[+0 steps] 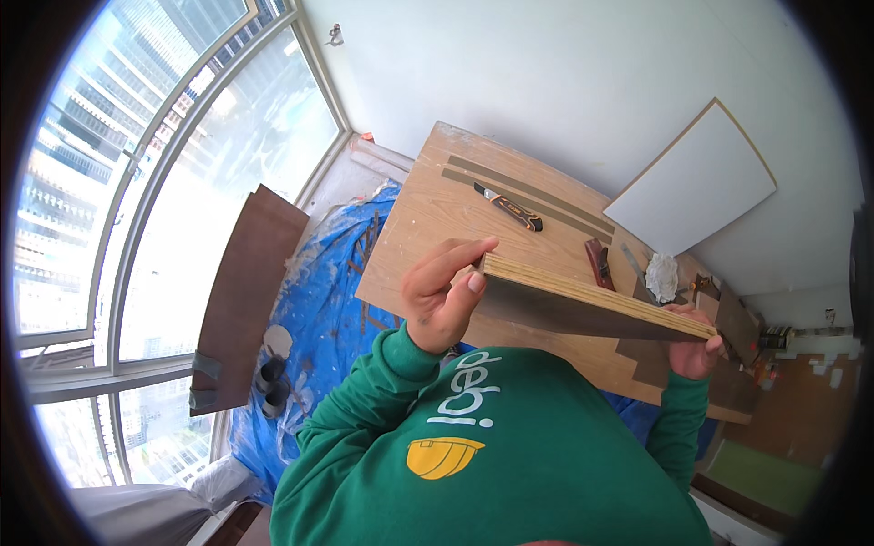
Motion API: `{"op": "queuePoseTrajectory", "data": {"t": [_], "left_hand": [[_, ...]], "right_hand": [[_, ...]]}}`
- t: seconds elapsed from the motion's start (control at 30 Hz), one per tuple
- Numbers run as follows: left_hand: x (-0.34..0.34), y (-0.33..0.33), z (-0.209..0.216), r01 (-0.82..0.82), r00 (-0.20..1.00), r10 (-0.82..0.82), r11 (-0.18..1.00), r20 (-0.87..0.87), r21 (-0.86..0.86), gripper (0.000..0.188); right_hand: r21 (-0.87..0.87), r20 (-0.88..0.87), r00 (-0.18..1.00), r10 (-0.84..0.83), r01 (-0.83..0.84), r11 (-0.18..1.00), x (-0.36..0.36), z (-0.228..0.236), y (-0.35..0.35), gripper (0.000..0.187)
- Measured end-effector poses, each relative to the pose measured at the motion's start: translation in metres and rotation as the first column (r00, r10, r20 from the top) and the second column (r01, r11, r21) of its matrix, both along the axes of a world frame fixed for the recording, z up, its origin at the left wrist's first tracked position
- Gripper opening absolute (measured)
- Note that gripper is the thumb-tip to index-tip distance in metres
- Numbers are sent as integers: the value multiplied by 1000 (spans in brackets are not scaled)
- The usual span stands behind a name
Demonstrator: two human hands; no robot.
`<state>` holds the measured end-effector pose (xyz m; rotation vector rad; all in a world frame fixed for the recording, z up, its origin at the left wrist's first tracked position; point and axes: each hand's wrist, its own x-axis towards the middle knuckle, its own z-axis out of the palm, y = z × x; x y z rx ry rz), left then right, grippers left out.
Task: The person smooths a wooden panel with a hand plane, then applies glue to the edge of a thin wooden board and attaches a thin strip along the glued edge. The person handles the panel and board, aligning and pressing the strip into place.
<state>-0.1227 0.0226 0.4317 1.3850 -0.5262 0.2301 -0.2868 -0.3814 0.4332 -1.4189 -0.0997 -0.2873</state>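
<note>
Plywood board (583,305) is lifted above the wooden worktable (428,218), edge-on to me, its pale layered edge up and dark face below. My left hand (442,296) clasps its near end, my right hand (696,350) its far end. Bare tabletop lies beyond, up to the utility knife (510,209) and crumpled paper (662,276).

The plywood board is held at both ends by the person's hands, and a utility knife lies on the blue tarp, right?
Not quite. In the head view both hands, left and right, hold the plywood board, but the utility knife lies on the wooden worktop, not the blue tarp.
</note>
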Motion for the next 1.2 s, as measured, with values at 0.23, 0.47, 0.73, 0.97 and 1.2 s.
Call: {"op": "queuePoseTrajectory", "data": {"t": [0.23,0.47,0.73,0.97,1.2], "left_hand": [[2,0,1,17,1000,-18,999,-14,-27,34],[1,-7,4,-28,998,24,997,-59,-68,30],[-1,-15,2,-56,996,50,994,-69,-91,33],[0,-18,-8,21,987,-48,984,-151,-179,35],[8,-23,-13,59,997,-71,967,-38,-246,39]], "right_hand": [[17,-6,1000,-10,10,1000,1,-2,-3,77],[32,-20,1000,-14,15,999,1,-3,-5,76],[47,-10,1000,-22,22,999,1,-4,-6,74],[62,-10,999,-44,44,997,0,-13,-17,78],[101,-27,999,-18,20,995,1,-12,-20,73]]}}
